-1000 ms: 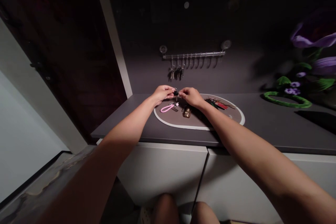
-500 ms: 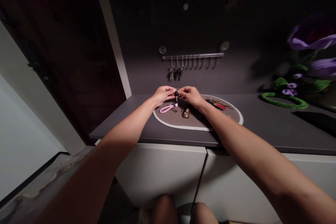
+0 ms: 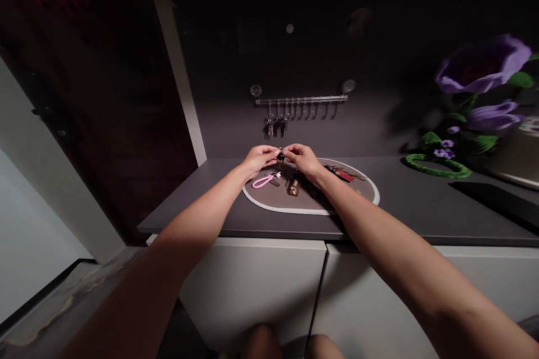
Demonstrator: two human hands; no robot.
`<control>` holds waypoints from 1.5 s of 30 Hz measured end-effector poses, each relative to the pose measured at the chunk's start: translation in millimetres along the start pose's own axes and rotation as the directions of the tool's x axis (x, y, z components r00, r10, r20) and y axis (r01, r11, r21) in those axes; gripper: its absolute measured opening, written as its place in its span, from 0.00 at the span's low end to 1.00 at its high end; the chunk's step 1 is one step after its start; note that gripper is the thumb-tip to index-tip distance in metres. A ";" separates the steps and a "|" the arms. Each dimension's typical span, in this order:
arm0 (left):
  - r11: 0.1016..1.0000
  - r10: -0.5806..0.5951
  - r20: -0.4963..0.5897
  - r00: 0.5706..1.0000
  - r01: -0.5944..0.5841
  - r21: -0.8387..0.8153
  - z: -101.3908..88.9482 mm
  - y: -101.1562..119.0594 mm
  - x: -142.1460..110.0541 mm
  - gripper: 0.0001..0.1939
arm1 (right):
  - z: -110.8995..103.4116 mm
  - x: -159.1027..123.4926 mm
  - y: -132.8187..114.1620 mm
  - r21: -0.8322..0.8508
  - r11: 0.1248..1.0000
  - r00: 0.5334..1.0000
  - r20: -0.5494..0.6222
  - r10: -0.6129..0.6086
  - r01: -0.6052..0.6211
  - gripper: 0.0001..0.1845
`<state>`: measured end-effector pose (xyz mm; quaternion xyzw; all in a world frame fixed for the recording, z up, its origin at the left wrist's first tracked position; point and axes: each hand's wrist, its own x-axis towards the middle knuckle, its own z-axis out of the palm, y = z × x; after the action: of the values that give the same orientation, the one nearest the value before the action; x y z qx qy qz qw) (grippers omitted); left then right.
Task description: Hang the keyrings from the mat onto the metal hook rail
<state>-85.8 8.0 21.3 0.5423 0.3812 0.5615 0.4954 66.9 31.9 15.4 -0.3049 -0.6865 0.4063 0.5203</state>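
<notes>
My left hand (image 3: 260, 160) and my right hand (image 3: 302, 159) meet above the oval mat (image 3: 273, 209), both with fingers pinched. Between their fingertips is a black-headed key (image 3: 281, 156), with what seems a small metal ring at its top; the fingers partly cover it. Below the hands, a pink loop strap (image 3: 262, 182) lies on the mat. Beside it is a brown patterned key fob (image 3: 293, 187). A red item (image 3: 345, 175) and several keys lie right of my right wrist, partly behind the forearm.
On the wall behind, a clear hook rail (image 3: 303, 100) carries several hanging keys (image 3: 275, 125) at its left end. Purple flowers (image 3: 480, 70) and a green ring (image 3: 438, 166) stand on the counter at the right, near a dark flat object (image 3: 497, 205).
The view has shifted slightly, so the rail and counter sit lower and more to the left. Both hands stay together at the key, whose black head now shows more plainly.
</notes>
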 end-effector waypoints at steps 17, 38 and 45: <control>0.758 0.268 0.081 0.960 -0.262 0.598 1.7 -7.3 3.1 0.06 | -14.6 32.8 -23.4 0.199 0.980 0.961 -0.268 0.064 -0.009 0.15; 0.511 0.297 0.171 0.939 -0.308 0.803 -6.4 -4.5 5.2 0.08 | -4.3 102.5 -41.1 0.267 0.958 0.831 -0.504 0.236 -0.110 0.02; 0.600 0.235 0.096 0.967 -0.222 0.769 -7.7 -5.1 6.6 0.08 | -8.4 99.8 -33.1 0.233 0.962 0.818 -0.520 0.248 -0.143 0.03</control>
<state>-92.2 16.4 16.9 0.7417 0.5161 0.4062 0.1358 47.9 101.9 92.1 -0.4276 -0.4349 0.4156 0.6747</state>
